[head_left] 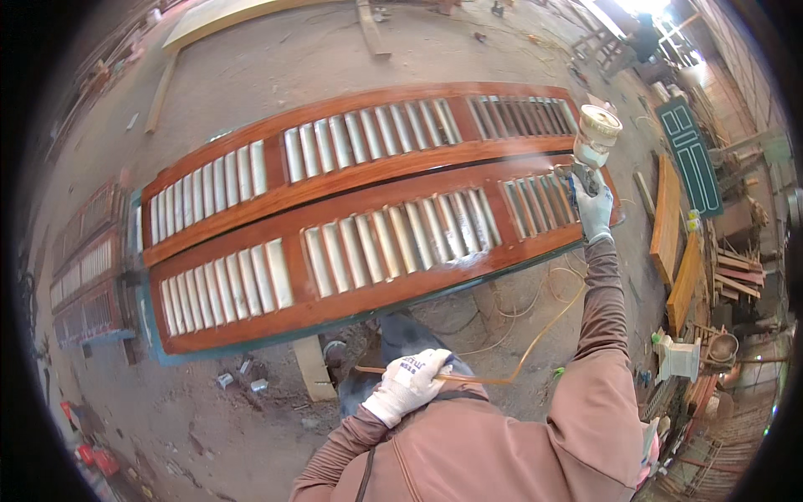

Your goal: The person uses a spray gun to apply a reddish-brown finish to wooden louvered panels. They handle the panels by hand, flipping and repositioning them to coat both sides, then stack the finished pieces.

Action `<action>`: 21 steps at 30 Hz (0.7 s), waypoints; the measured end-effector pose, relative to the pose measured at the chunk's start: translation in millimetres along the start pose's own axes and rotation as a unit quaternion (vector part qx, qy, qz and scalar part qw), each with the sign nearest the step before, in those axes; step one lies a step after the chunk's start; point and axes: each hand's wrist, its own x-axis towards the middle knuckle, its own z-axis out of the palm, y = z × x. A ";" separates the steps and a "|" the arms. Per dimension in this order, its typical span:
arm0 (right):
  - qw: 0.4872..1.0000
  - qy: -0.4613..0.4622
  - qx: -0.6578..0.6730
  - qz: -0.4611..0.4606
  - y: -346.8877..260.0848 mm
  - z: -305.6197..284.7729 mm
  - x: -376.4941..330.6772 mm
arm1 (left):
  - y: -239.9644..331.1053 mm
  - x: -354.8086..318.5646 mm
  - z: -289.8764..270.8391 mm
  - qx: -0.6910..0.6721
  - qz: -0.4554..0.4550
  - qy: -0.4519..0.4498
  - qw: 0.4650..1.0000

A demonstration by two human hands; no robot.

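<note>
My right hand (593, 209), in a pale work glove, is closed round a spray gun (585, 177) with a whitish cup (598, 134) on top. It is held out over the right end of the nearer louvred shutter panel (393, 283). A second louvred panel (360, 171) lies alongside it, beyond a dark gap. Both have red-brown frames and slats that look pale and shiny from this side. My left hand (411, 386), also gloved, is closed on an orange-brown air hose (493, 381) near my body. The hose runs up toward my right arm.
More louvred panels (88, 268) lie at the far left. A green panelled door (690, 156) and orange-brown boards (667, 219) lean at the right, near stacked wood (739, 272). Small cans (259, 386) and a wooden leg (313, 368) are below the panels. Loose hose crosses the floor.
</note>
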 end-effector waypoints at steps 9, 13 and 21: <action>0.912 0.141 -0.384 0.023 144.6 -107.9 104.9 | 23.9 101.4 56.7 -0.012 0.031 -0.190 0.981; 0.895 0.121 -0.428 -0.033 167.5 -131.0 113.2 | 19.8 109.7 58.0 -0.038 -0.011 -0.200 0.979; 0.971 -0.165 0.142 0.096 -41.8 13.1 14.8 | -15.9 55.9 -8.8 -0.024 -0.131 -0.044 0.990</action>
